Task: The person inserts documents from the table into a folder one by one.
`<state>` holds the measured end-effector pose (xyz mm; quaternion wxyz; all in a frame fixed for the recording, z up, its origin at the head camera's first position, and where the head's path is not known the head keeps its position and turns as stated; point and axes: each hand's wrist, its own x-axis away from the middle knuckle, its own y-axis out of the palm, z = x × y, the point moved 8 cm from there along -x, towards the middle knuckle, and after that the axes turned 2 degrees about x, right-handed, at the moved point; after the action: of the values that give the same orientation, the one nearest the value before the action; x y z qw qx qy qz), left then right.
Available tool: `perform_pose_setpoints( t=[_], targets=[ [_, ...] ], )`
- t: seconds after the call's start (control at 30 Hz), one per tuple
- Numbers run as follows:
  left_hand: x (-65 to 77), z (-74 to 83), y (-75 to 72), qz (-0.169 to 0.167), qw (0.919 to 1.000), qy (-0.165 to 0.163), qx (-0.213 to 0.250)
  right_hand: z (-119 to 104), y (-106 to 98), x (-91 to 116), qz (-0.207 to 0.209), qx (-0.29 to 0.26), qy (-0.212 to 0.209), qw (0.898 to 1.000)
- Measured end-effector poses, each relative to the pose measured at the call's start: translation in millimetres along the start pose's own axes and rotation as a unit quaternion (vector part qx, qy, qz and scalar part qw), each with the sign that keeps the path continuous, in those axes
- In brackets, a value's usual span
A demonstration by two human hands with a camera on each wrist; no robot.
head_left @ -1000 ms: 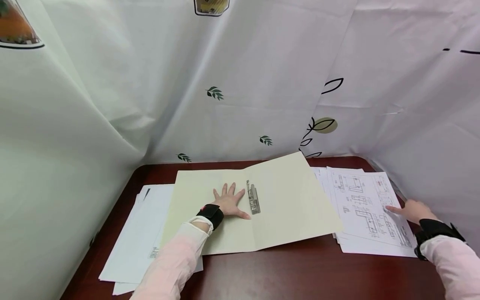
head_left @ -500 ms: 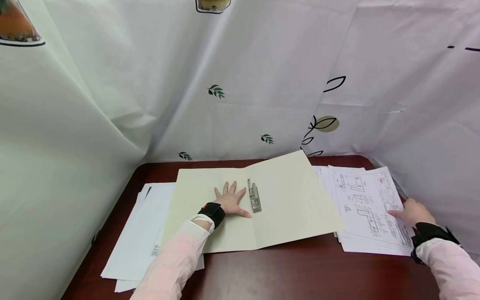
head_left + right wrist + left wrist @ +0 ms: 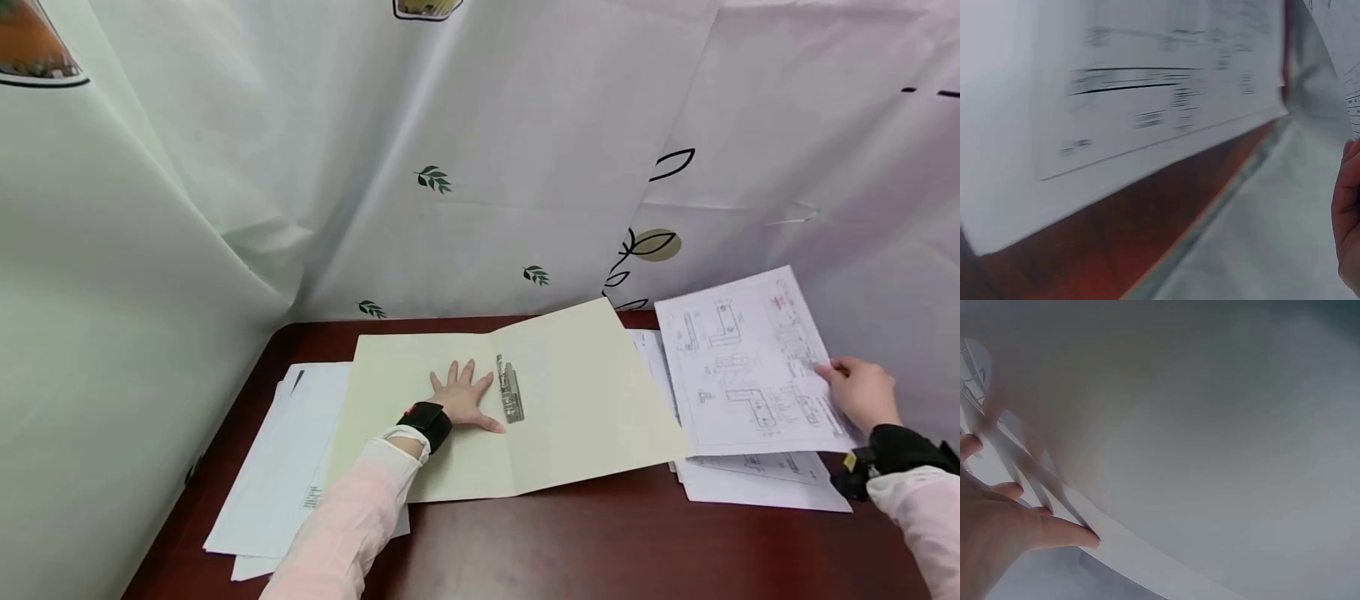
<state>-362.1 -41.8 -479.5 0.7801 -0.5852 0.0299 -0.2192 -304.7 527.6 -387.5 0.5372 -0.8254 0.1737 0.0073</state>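
Note:
My left hand (image 3: 461, 404) lies flat with spread fingers on the left half of an open cream file folder (image 3: 585, 400). A metal lever clip (image 3: 511, 392) is fixed near the fold, just right of that thumb. In the left wrist view the fingers (image 3: 1063, 532) press on the pale folder surface. At the right, my right hand (image 3: 862, 392) pinches the right edge of a printed technical drawing sheet (image 3: 738, 367), which is raised and tilted above the paper stack (image 3: 765, 487). In the right wrist view, the hand (image 3: 1349, 212) shows only at the right edge.
Several white sheets (image 3: 262, 475) lie at the left, partly under the folder and the left sleeve. The dark red-brown table (image 3: 600, 542) ends at a white patterned curtain (image 3: 480, 208) behind and on both sides. The folder's right flap overlaps the right-hand stack.
My right hand has taken hold of the top drawing sheet and lifted it off the stack, uncovering sheets beneath. My left hand stays in place on the folder.

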Motion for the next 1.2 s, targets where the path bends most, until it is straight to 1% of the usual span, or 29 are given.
perform_pose_setpoints(
  t=[0.07, 0.2, 0.27, 0.37, 0.5, 0.67, 0.83, 1.03, 1.2],
  targets=[
    [0.2, -0.1, -0.6, 0.000, 1.0000, -0.001, -0.001, -3, -11, -2, 0.008, -0.008, 0.012, 1.000],
    [-0.9, -0.8, -0.4, -0.001, 1.0000, -0.003, -0.004, -16, -28, -6, 0.017, -0.017, 0.008, 1.000],
    [-1.0, -1.5, -0.1, -0.004, 1.0000, -0.005, -0.005, -27, -32, -7, 0.014, -0.027, 0.004, 1.000],
    [-1.0, -2.6, -0.5, -0.006, 0.9999, -0.006, -0.005, -47, -29, -8, 0.000, -0.051, -0.001, 0.999],
    [-1.4, -2.9, -1.7, -0.003, 1.0000, -0.005, -0.004, -80, -20, -6, -0.013, -0.079, -0.027, 0.996],
    [-1.9, -3.5, -0.2, -0.005, 1.0000, -0.004, -0.005, -123, -4, -2, -0.019, -0.095, -0.067, 0.993],
    [-0.2, -1.8, 0.4, -0.006, 1.0000, -0.004, -0.003, -160, 16, 6, -0.046, -0.106, -0.088, 0.989],
    [-1.1, 0.1, -0.5, -0.006, 1.0000, -0.007, -0.002, -193, 38, 14, -0.062, -0.111, -0.112, 0.986],
    [0.5, 2.6, -1.7, -0.009, 0.9999, -0.006, -0.005, -207, 60, 20, -0.084, -0.113, -0.116, 0.983]
  ],
)
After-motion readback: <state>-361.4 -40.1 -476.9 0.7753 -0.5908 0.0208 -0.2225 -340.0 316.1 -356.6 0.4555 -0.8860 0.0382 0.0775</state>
